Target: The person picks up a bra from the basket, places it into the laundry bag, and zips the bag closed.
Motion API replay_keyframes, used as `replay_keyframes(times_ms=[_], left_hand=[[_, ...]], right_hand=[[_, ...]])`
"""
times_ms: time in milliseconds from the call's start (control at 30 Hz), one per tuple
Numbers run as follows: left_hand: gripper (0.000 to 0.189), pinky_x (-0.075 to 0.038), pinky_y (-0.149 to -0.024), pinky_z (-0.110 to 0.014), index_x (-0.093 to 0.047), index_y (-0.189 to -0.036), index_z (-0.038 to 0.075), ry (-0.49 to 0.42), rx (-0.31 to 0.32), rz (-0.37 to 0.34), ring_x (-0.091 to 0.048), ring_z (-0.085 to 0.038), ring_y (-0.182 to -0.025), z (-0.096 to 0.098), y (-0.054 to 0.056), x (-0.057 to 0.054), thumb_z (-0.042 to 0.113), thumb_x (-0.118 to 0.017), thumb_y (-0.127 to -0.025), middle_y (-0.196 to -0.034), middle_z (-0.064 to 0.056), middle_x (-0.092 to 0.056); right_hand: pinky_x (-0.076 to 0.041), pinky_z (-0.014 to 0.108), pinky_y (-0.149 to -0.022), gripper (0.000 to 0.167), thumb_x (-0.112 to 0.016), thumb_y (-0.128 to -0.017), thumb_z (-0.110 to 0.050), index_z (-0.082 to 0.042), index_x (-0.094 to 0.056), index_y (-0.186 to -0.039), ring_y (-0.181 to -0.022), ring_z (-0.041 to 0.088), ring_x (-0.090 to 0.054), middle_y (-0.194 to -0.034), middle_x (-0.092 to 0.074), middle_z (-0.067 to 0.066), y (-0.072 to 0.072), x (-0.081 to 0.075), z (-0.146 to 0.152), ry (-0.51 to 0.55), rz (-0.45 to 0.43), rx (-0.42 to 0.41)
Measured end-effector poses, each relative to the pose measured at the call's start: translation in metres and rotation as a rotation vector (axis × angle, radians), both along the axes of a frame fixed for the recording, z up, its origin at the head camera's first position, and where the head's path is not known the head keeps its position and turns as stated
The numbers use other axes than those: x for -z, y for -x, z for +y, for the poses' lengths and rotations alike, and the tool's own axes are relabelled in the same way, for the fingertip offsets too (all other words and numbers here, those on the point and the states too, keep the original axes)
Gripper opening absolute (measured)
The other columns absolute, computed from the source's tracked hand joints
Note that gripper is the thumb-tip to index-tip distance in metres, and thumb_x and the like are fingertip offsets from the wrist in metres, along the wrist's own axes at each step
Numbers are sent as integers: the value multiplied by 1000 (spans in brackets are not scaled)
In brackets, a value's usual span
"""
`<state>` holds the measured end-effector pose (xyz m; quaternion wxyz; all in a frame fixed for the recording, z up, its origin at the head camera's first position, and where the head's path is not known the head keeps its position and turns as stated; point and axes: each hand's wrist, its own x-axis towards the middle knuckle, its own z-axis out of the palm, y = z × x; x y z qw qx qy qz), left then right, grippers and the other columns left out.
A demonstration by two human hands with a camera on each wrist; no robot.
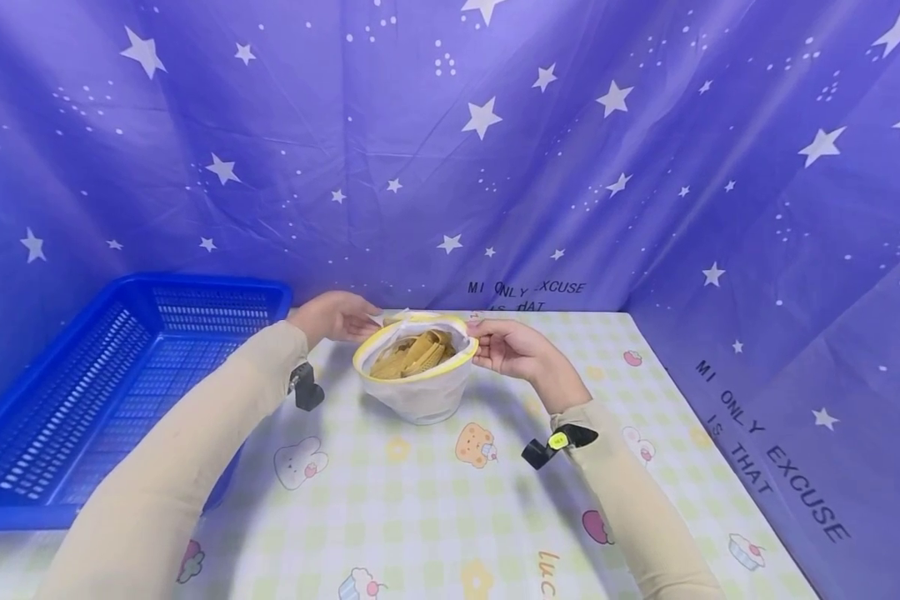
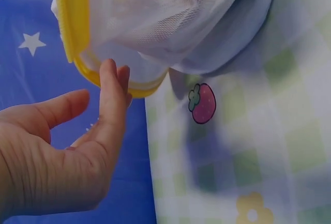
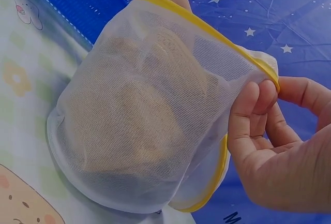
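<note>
A white mesh laundry bag [image 1: 420,398] with yellow trim stands on the table, its mouth open toward me. Inside lies a bunched mustard-coloured cloth [image 1: 418,354], whose kind I cannot tell; it shows through the mesh in the right wrist view. My right hand [image 1: 512,348] pinches the yellow-edged rim at the right side, thumb against fingers [image 3: 247,105]. At the bag's far left, my left hand [image 1: 339,317] has its fingers [image 2: 113,94] extended against the yellow-edged flap, with the thumb apart from them. The flap hangs behind the bag, mostly hidden in the head view.
A blue plastic basket [image 1: 67,512] with slotted walls stands at the left, under and beside the left forearm. The table [image 1: 420,517] has a pale checked cover with cartoon prints. Purple starry curtains [image 1: 390,125] hang behind and at the right.
</note>
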<state>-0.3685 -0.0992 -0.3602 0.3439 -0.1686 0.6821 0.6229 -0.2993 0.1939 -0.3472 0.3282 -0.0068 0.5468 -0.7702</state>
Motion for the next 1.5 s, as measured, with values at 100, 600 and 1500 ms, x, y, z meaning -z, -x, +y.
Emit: replay_keyframes(times_ms=[100,600,1500], left_hand=[[56,-57,-65,-21,-35,-153,-6,20,30,-1,-62,-12,-66,-1,1,3,19,-52,-106,-123,-14,-59],[13,-60,-86,-22,-58,-113,0,-112,-75,15,-67,-13,-68,-2,1,3,-3,-55,-100,-118,-10,-63],[64,-59,-87,-22,-25,-158,-4,-352,-165,416,-69,-9,-74,-45,-30,-87,-5,-53,-100,-78,2,-69]], right_hand=[[-60,25,-75,31,-41,-103,0,-10,-68,-92,-79,14,-69,-88,-72,3,0,1,-1,5,-3,-2],[-60,25,-79,33,-40,-102,1,-10,-70,-93,-82,14,-70,-92,-74,3,-3,3,-7,11,9,-15],[-59,25,-73,31,-44,-105,-1,-7,-72,-95,-77,16,-67,-87,-71,6,3,0,-39,48,-59,70]])
